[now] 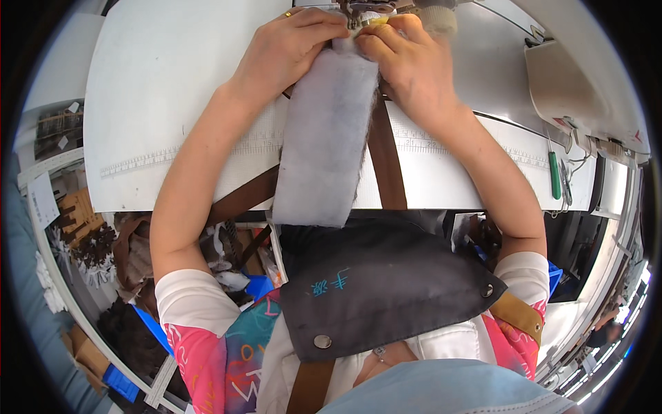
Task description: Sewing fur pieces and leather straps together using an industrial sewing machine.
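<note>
Closest in, a pale blue cloth (448,390) fills the bottom of the view; just beyond it lies a dark cloth panel (386,297) with blue handwriting and two metal snaps; the person's short sleeves, white above and brightly patterned below, show on both sides of it; past the panel, the front edge of a white table (172,90) runs across, with blue bins (258,286) and heaped materials lower down at the left.

Over that edge hangs the near end of a long grey strip (324,138), which lies lengthwise on the table, soft-looking, with dark fuzz along its right side; one brown strap (386,159) passes to its right and another slants out to its left; a printed ruler scale (138,163) crosses the table beneath; far to the right lie a green-handled tool (555,176) and, just beside it, small metal snips (567,185).

Farther off, both hands meet at the strip's narrow upper end; the left hand (300,41), ringed on one finger, rests its fingers close together there, though its thumb is hidden and I cannot tell whether it grips; the right hand (417,65) has thumb and forefinger drawn narrow, pinching the strip's edge near something yellow; right at the fingertips stands the metal foot of a sewing machine (369,6), partly cut off above.
</note>
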Available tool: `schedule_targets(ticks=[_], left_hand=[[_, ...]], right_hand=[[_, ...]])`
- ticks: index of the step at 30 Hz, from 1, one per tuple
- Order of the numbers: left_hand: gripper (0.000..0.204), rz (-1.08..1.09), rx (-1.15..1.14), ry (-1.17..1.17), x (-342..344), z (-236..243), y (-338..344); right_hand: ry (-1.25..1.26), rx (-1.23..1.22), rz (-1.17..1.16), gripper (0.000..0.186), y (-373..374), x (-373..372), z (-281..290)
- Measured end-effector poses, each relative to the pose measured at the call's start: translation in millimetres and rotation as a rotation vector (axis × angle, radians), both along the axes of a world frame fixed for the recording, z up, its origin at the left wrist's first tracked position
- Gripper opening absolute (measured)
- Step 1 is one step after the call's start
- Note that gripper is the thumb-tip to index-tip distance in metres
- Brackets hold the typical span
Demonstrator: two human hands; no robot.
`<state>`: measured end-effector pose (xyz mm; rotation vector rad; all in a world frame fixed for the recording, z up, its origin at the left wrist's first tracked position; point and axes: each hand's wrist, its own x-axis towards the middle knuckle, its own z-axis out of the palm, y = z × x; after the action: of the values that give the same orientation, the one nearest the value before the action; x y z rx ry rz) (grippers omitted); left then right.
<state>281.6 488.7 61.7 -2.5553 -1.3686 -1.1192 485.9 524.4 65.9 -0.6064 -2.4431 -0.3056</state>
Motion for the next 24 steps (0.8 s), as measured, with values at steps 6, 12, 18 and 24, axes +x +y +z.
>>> schedule_targets(ticks=[6, 12, 18, 24], left_hand=[[0.022, 0.022, -0.043, 0.018, 2, 0, -9], [0.024, -0.018, -0.048, -0.007, -2, 3, -4], [0.032, 0.222, -0.352, -0.302, 34, 42, -106], [0.044, 0.232, -1.159, -1.072, 65, 79, -162]], right_hand=[[0.028, 0.116, 0.042, 0.005, -7, 4, 1], [0.044, -0.248, 0.065, 0.040, -1, 10, 2], [0.226, -0.644, 0.129, 0.009, -71, 44, 25], [0.409, -1.043, 0.370, 0.031, -169, 15, 33]])
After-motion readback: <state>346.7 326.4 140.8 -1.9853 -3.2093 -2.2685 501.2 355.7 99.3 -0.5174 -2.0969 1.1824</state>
